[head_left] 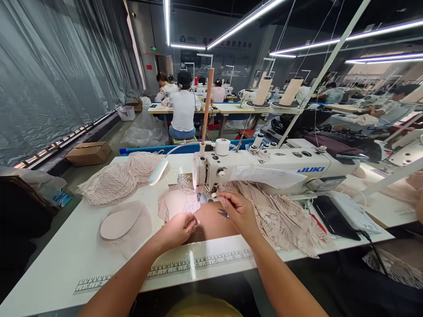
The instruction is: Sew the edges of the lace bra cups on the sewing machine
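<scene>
My left hand (180, 229) is closed in a pinch on the edge of a beige fabric piece (211, 222) lying flat in front of the needle. My right hand (239, 211) is curled round small metal snips (224, 214), whose tips point left over the same fabric. Both hands sit just below the head of a white JUKI sewing machine (264, 169). Pale pink lace (180, 202) lies under the needle area, and more lace (284, 220) trails off to the right under the machine arm.
A heap of lace (122, 178) and beige padded cups (120, 223) lie at the left of the white table (66, 259), which has a printed ruler along its front edge. A lamp arm (158, 171) bends over the table. Other people sit sewing at tables beyond.
</scene>
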Available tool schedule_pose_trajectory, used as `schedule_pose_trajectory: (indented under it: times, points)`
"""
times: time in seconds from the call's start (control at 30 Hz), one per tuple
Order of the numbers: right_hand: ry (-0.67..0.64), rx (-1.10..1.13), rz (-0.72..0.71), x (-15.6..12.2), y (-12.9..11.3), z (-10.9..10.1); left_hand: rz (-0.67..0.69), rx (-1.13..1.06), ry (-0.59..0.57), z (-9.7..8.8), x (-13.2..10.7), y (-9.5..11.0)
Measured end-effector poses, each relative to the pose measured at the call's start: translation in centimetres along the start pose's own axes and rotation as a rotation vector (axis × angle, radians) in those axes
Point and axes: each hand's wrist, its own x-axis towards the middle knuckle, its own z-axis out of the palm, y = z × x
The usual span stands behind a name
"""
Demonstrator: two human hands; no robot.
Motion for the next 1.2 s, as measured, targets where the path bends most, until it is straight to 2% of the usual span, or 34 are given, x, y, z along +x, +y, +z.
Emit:
schedule_pose_trajectory:
  times: [0.1,0.2,0.27,0.4,0.47,0.57,0.63,0.67,0.77,0.83,0.9,1.0,1.2]
  points:
    - [-0.03,0.043,0.079,-1.2,0.4,0.0,-0.004,-0.056,-0.045,0.1,-0.7,0.0]
    - [-0.133,0.141,0.219,-2.8,0.9,0.8,0.039,-0.105,-0.052,0.4,-1.4,0.3]
    - [-0.243,0.281,0.346,-3.8,1.1,1.8,0.128,-0.115,-0.041,0.6,-1.9,1.1]
    - [-0.467,0.621,0.704,-5.4,0.9,3.7,0.384,-0.125,-0.102,1.5,-3.1,3.0]
    - [-0.458,0.788,0.838,-5.7,0.8,4.3,0.457,-0.076,-0.097,2.2,-3.8,3.3]
    - [-0.373,0.917,0.921,-5.9,1.2,4.4,0.463,0.097,-0.019,3.0,-4.8,2.7]
    - [-0.364,0.823,0.88,-6.0,1.7,4.3,0.487,0.205,0.014,3.1,-5.3,1.9]
    - [-0.37,0.712,0.794,-6.1,1.8,4.1,0.513,0.229,0.038,3.0,-5.3,1.6]
    - [-0.396,0.25,0.377,-6.6,1.9,3.5,0.603,0.18,0.168,2.2,-4.5,1.3]
    - [-0.449,0.002,0.153,-6.9,1.4,2.9,0.637,0.18,0.232,1.6,-3.3,1.3]
    - [-0.526,-0.125,0.033,-7.2,1.0,2.1,0.656,0.279,0.177,1.1,-1.9,1.1]
    - [-0.577,-0.196,-0.01,-7.3,0.7,0.3,0.645,0.401,0.072,0.8,-0.4,0.4]
    - [-0.513,-0.344,0.071,-6.5,1.9,-3.6,0.632,0.395,0.211,0.8,0.5,-1.3]
